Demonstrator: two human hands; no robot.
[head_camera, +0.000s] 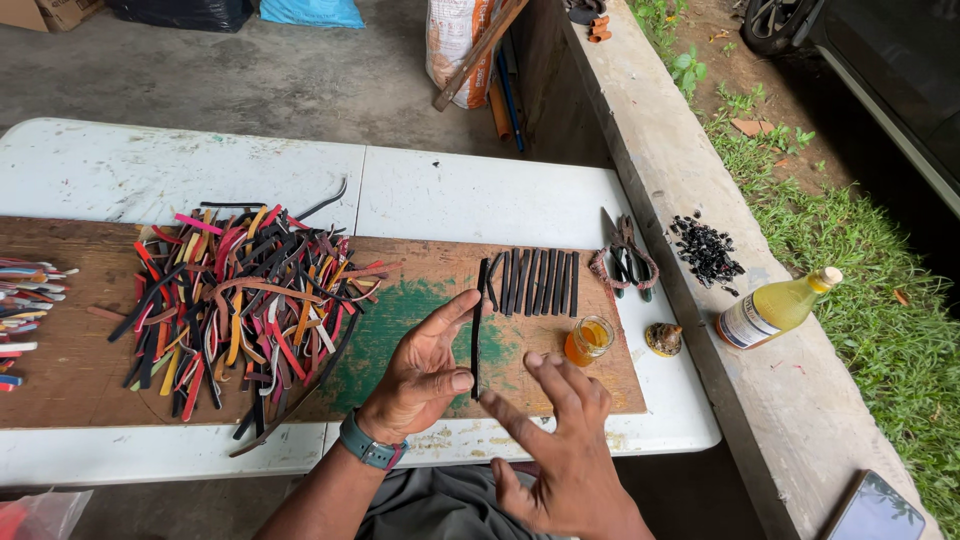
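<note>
The right hand (560, 440), lowest in the frame, hovers with fingers spread, holding nothing. Just left of it, the left hand (425, 365) pinches a thin black strip (477, 325) upright at centre frame, over the wooden board (60, 390). The strip looks light, narrow and bendy; a pinch near its lower end seems the best hold.

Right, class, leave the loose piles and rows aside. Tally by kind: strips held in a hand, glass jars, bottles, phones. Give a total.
Black strip pinched in the left hand: 1
Small glass jar of orange liquid: 1
Bottle of yellow liquid: 1
Phone on the ledge: 1
Total: 4
</note>
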